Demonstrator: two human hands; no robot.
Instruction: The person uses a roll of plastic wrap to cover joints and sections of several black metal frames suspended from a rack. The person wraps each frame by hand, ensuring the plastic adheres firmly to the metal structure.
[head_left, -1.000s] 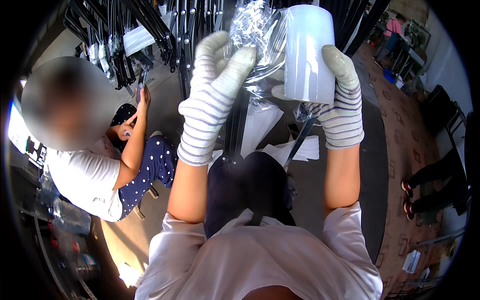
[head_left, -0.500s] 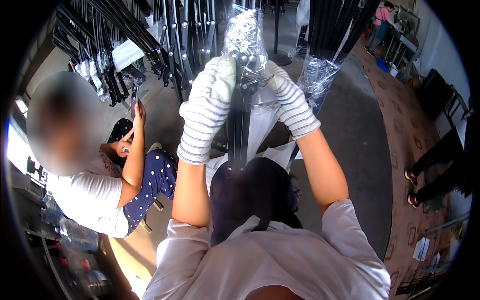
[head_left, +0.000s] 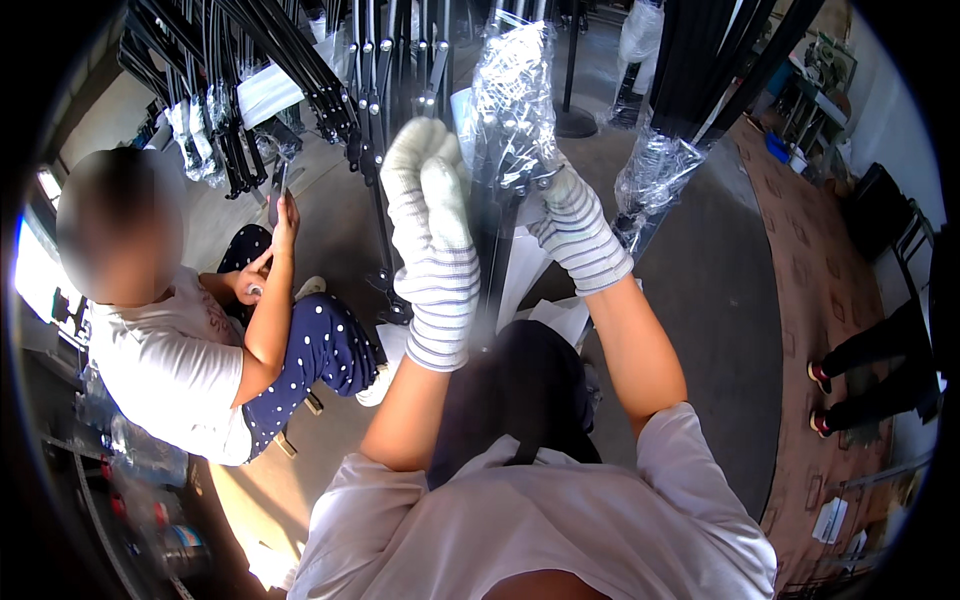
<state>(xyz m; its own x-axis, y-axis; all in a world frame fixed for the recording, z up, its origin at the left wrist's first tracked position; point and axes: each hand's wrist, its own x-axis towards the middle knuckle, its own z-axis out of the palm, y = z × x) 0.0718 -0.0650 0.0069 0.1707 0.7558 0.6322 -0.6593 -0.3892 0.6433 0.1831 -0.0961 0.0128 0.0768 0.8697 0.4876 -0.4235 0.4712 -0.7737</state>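
In front of me stands an upright bundle of black metal tubes [head_left: 493,240], its upper joints wrapped in crinkled clear plastic film [head_left: 512,75]. My right hand [head_left: 578,225], in a white glove with grey stripes, grips the bundle's right side just below the film; its fingertips are partly hidden behind the tubes. My left hand [head_left: 432,195], gloved alike, is raised just left of the bundle with fingers bent together and the thumb against them. Whatever may be between those fingers cannot be made out. A pale bluish patch [head_left: 462,112] shows beside its fingertips.
More black tube frames [head_left: 300,90] stand at the far left and centre. Another film-wrapped bundle [head_left: 655,175] leans at right. A seated person [head_left: 170,370] on my left holds a phone [head_left: 277,195]. Someone's legs [head_left: 870,370] show at far right. Plastic bottles [head_left: 150,450] lie at lower left.
My left hand has come away from the bundle toward the left and turned. The right hand stays at the bundle, slightly lower. The view has shifted a little.
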